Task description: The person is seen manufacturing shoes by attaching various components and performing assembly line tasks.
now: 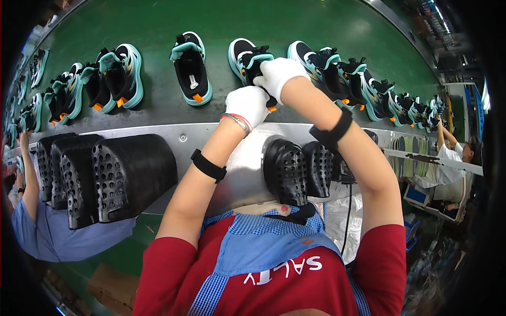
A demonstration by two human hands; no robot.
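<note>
While both gloved hands meet, left hand (247, 104) and right hand (278, 73) fingers clamped on black-teal shoe (252, 60)

Black and teal shoes (191, 68) with orange tabs sit on the green belt (158, 21); white gloves cover the left hand (246, 104) and right hand (278, 73).

The one camera sits on the person's head and looks down, close over the arms, at the near edge of the green belt (158, 21).
</note>
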